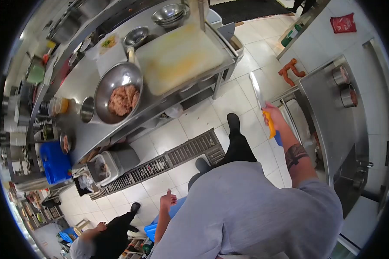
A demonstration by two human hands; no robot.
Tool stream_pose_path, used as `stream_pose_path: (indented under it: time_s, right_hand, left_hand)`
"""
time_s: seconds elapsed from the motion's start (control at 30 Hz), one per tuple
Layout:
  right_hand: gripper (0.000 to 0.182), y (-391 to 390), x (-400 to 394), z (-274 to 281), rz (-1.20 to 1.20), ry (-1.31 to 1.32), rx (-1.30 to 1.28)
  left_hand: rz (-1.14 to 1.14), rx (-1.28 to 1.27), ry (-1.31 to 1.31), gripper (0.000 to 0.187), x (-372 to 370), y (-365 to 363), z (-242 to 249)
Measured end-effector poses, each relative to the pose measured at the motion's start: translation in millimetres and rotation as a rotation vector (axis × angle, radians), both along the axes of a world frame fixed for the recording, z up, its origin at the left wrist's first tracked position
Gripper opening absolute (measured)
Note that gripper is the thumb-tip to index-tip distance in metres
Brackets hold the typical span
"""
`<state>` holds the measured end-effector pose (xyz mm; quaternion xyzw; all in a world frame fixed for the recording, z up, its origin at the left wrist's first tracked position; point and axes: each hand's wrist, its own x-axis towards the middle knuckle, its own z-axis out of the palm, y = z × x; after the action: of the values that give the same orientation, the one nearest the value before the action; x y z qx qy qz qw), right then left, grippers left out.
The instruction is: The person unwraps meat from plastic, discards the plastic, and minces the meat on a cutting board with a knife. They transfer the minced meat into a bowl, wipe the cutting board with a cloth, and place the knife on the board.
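Head view looks down over your grey-shirted shoulders at a tiled kitchen floor. Your right hand (273,115) is wrapped tight around the yellow handle of a knife (262,102), the blade pointing up and away from you, raised in the air over the floor near the corner of the steel sink counter (333,116) on your right; the blade touches nothing. Your left hand (167,200) hangs loosely open with the fingers slack and nothing in it, just above a blue bin (153,228) at the lower edge of the picture.

Across the floor, the long steel worktable (80,84) carries a pale cutting board (177,58) at its far right end, bare on top. Just beside the board's left edge sits a large metal bowl (116,93) holding chopped pinkish meat, with a small empty bowl (136,36) behind it and stacked bowls (169,14) towards the far corner. A blue crate (54,162) sits past the table's near left end. A floor drain grate (168,162) runs between you and the table. Another person (106,237) in dark clothes crouches at the lower left, well apart from your hands. Two small pots (345,86) stand on the sink counter
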<state>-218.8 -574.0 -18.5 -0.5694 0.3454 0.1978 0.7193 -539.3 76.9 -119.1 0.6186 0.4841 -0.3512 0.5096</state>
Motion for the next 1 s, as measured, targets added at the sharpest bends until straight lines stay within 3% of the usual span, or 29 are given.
stream_pose_path:
  time_s: [0.07, 0.13, 0.2, 0.27, 0.33, 0.4, 0.5, 0.6, 0.7, 0.8, 1.0]
  right_hand:
    - [0.053, -37.4, 55.6, -13.0, -0.019, -0.029, -0.084]
    - [0.057, -67.6, 124.7, -24.0, 0.106, -0.136, -0.315]
    - [0.059, -92.7, 210.0, -52.7, 0.342, -0.165, -0.767]
    - [0.057, -120.8, 289.8, -120.4, 0.629, -0.659, -1.366]
    - [0.062, -97.0, 351.4, -100.4, 0.799, -0.315, -1.28]
    - [0.047, -81.2, 400.2, -119.8, 0.835, -0.302, -1.374]
    - [0.045, -68.1, 458.6, -158.6, 0.975, -0.304, -1.373]
    - [0.061, -64.8, 484.2, -198.8, 1.046, -0.349, -1.376]
    - [0.052, -71.9, 486.3, -214.4, 1.025, -0.37, -1.307]
    - [0.059, -94.9, 463.1, -193.0, 1.031, -0.349, -1.212]
    - [0.062, -196.8, 340.7, -159.3, 0.974, -0.295, -1.099]
  left_hand:
    - [0.041, 0.017, 0.036, 0.072, 28.6, -9.5, -3.5]
    - [0.086, 0.017, 0.033, 0.071, 59.5, -21.4, -3.8]
    - [0.064, 0.08, 0.032, 0.071, 103.3, -53.4, 19.4]
    - [0.031, 0.143, 0.041, 0.069, 146.4, -89.2, 44.7]
    - [0.003, 0.153, 0.043, 0.068, 182.4, -123.1, 62.8]
    - [-0.014, 0.158, 0.045, 0.067, 217.9, -164.0, 84.3]
    - [-0.067, 0.159, 0.032, 0.064, 263.7, -226.1, 115.6]
    - [-0.088, 0.163, 0.054, 0.057, 283.1, -263.5, 128.6]
    - [-0.09, 0.174, 0.117, 0.056, 282.9, -283.3, 129.0]
    - [-0.161, 0.188, 0.165, 0.058, 283.7, -288.0, 122.2]
    - [-0.137, 0.147, 0.11, 0.061, 299.8, -283.2, 96.5]
